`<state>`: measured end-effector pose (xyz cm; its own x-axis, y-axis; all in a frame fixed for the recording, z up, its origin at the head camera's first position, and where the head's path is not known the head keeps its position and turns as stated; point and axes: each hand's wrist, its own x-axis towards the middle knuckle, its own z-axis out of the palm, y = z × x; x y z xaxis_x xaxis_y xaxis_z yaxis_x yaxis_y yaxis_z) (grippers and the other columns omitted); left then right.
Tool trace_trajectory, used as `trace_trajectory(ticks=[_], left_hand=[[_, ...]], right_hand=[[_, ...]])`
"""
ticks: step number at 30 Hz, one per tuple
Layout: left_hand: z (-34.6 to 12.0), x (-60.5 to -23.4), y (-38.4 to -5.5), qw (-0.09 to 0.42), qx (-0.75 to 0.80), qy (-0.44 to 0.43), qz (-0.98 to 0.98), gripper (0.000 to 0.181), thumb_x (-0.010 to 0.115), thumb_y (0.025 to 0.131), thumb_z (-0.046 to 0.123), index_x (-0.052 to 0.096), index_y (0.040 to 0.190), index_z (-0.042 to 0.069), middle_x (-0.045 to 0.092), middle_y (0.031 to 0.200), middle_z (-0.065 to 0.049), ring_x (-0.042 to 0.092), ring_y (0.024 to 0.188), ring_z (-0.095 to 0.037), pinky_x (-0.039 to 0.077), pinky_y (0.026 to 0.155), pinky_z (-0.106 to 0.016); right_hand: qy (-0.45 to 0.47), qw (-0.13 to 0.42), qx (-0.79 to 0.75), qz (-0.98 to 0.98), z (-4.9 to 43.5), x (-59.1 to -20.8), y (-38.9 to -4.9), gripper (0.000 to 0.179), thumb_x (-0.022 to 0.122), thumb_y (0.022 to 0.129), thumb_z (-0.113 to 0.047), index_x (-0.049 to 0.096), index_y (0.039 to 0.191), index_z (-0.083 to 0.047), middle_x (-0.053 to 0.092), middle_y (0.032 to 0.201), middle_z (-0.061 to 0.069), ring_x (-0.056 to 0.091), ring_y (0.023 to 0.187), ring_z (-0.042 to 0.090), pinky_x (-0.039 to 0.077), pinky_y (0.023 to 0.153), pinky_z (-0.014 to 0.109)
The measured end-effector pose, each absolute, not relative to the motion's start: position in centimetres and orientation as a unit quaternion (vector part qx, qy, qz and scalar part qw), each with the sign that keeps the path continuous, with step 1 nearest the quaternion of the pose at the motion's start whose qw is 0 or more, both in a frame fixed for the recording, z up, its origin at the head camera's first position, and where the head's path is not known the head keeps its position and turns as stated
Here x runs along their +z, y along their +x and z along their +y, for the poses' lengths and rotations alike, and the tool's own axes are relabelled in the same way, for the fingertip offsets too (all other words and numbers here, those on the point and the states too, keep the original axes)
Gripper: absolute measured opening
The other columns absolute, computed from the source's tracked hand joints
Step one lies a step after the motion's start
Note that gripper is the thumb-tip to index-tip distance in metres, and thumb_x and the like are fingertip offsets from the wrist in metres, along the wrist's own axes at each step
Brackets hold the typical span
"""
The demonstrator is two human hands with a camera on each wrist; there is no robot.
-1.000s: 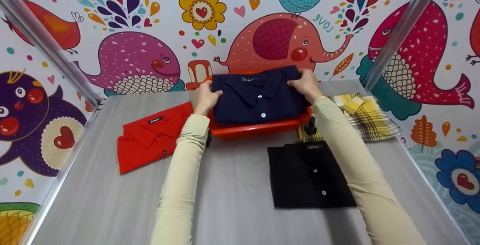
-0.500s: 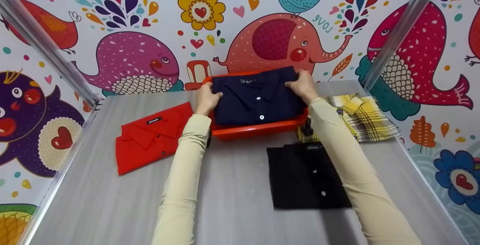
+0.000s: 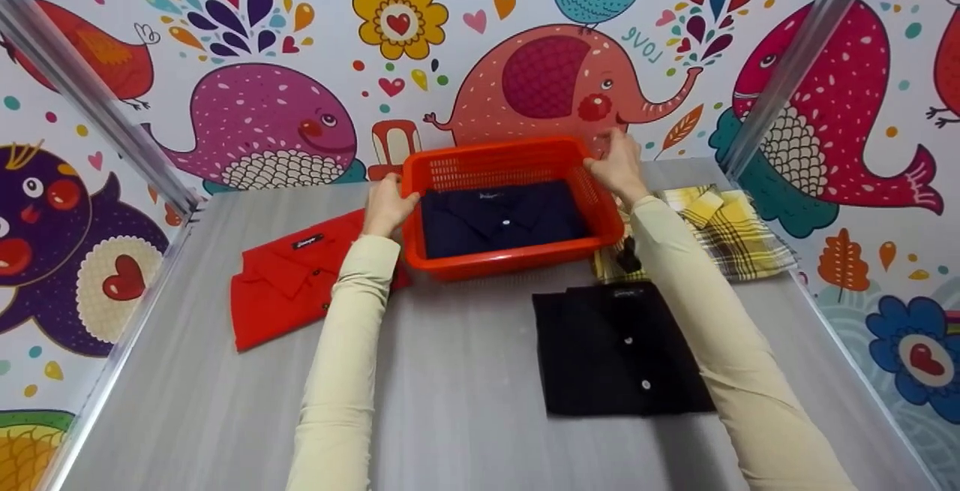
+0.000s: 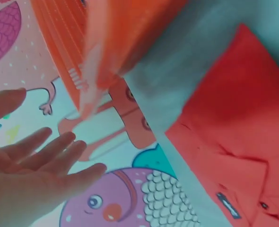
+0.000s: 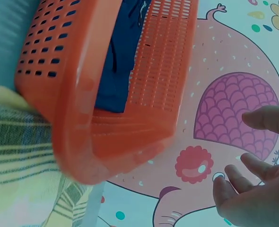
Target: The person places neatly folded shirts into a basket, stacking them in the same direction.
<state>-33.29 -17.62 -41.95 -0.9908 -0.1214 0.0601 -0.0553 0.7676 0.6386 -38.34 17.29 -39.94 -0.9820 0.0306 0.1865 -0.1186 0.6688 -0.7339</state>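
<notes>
A folded navy shirt (image 3: 502, 222) lies inside the orange-red plastic basket (image 3: 517, 258) at the back of the table. My left hand (image 3: 387, 206) is beside the basket's left end; the left wrist view shows that hand (image 4: 40, 165) with spread fingers and nothing in them, apart from the rim. At the basket's right end is my right hand (image 3: 619, 167). Its fingers are loosely bent and hold nothing in the right wrist view, where the hand (image 5: 257, 175) is off the basket (image 5: 78, 132). Part of the navy shirt (image 5: 118, 71) shows between the basket walls.
A folded red shirt (image 3: 292, 281) lies left of the basket, partly under my left forearm. A yellow plaid shirt (image 3: 739, 243) is at the right, partly behind my right arm. Nearer the front lies a folded black shirt (image 3: 607, 356). A patterned wall (image 3: 420, 100) rises behind the table.
The navy shirt has gone down from between my hands into the basket. Both hands have let go of it and moved apart, the left one leftward, the right one slightly rightward and up.
</notes>
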Motion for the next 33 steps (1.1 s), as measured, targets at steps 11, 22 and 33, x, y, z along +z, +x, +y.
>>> trace_trajectory(ticks=[11,22,33], left_hand=[[-21.4,-42.9,-31.6,0.047,-0.349,0.044,-0.935,0.047,0.058,0.093,0.015,0.049,0.131,-0.012,0.053,0.129,-0.031,0.049,0.118,-0.043,0.039,0.1,-0.047],[-23.0,-44.1,-29.6,0.036,-0.344,0.028,-0.938,0.047,0.055,0.096,0.015,0.048,0.133,-0.013,0.049,0.133,-0.031,0.045,0.122,-0.043,0.034,0.105,-0.048],[-23.4,-44.9,-27.4,0.023,-0.343,0.009,-0.939,0.045,0.057,0.095,0.012,0.047,0.132,-0.012,0.05,0.132,-0.031,0.046,0.122,-0.043,0.034,0.104,-0.05]], right_hand=[[0.045,0.097,0.38,-0.919,19.2,-40.1,-37.3,0.047,0.062,0.085,-0.005,0.05,0.129,0.009,0.048,0.125,0.029,0.045,0.117,0.041,0.035,0.1,0.049],[0.081,0.075,0.397,-0.911,21.0,-41.2,-35.8,0.046,0.06,0.087,-0.003,0.05,0.129,0.01,0.048,0.129,0.029,0.045,0.119,0.043,0.036,0.1,0.052],[0.1,0.053,0.403,-0.908,22.6,-42.0,-34.4,0.046,0.06,0.086,0.0,0.048,0.129,0.012,0.047,0.129,0.031,0.046,0.116,0.044,0.038,0.097,0.054]])
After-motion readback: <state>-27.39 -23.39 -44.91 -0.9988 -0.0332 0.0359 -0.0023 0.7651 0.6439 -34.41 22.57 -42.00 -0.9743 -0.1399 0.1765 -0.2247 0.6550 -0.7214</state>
